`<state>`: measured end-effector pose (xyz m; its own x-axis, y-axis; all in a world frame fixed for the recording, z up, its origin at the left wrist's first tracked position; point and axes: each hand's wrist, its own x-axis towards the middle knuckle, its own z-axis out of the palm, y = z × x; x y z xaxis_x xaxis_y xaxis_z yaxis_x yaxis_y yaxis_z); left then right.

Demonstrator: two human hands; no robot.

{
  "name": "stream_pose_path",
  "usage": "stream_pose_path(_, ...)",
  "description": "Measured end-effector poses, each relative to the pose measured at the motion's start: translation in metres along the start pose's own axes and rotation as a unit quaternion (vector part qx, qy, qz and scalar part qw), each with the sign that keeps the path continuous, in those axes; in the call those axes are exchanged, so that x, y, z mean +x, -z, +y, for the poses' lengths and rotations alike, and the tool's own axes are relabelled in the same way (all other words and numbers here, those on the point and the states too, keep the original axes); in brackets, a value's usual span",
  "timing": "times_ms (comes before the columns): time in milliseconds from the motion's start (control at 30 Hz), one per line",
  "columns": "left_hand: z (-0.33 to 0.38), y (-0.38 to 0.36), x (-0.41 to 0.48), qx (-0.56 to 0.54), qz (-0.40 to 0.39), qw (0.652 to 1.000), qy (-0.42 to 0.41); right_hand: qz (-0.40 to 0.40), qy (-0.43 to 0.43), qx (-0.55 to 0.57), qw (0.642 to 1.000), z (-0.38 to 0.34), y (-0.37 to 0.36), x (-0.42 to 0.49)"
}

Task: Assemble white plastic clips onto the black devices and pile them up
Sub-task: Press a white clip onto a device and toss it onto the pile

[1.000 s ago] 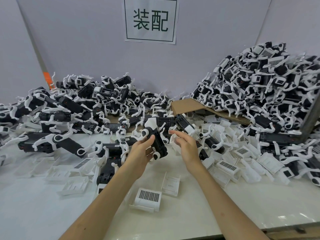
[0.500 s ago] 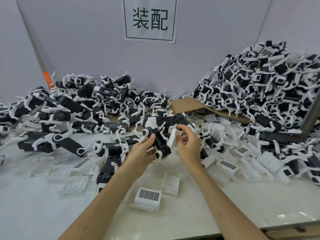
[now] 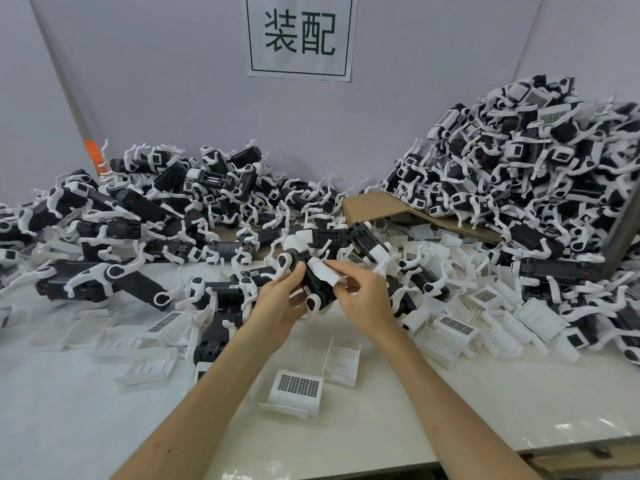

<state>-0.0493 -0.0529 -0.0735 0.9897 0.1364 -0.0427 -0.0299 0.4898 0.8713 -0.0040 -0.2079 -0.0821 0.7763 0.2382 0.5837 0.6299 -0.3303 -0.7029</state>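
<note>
Cardboard (image 3: 374, 206) under pile (image 3: 519, 161), white clip (image 3: 324, 274) against black device (image 3: 318, 289)

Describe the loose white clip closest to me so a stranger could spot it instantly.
From the wall sign, drop down to the near part of the white table. Two loose white clips lie alone nearest the camera; it is the left clip, showing a dark grid on top, while the plain clip beside it shows none.
</note>
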Motion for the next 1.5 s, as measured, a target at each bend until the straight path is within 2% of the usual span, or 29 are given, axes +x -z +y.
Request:
stream_pose_path(167,0.001,0.004,0.000,-0.013,0.009,1.000,-0.005,-0.072,-0.033,0.045,0.996,-0.004,0.003,-0.002)
stream_pose_path(300,0.001,0.004,0.000,-0.012,0.003,1.000,-0.004,-0.051,-0.035,0.039,0.997,-0.008,0.000,-0.002)
stream_pose_path(600,0.000,0.003,-0.001,0.012,-0.001,1.000,0.009,0.000,-0.063,0.097,0.993,-0.010,0.000,-0.002)
stream_pose_path(833,0.001,0.005,0.001,0.012,0.010,1.000,0.014,-0.091,-0.059,0.091,0.990,-0.013,0.000,-0.004)
stream_pose_path(1233,0.003,0.002,0.000,0.029,0.023,0.999,0.026,-0.122,-0.038,0.048,0.991,-0.009,-0.003,-0.003)
stream_pose_path(1367,0.006,0.002,-0.002,0.055,-0.017,0.998,0.027,-0.115,-0.027,0.060,0.991,-0.012,-0.004,-0.003)
stream_pose_path(1500,0.004,0.002,-0.003,0.089,-0.055,0.995,0.000,-0.092,-0.038,0.128,0.987,-0.016,-0.001,-0.002)
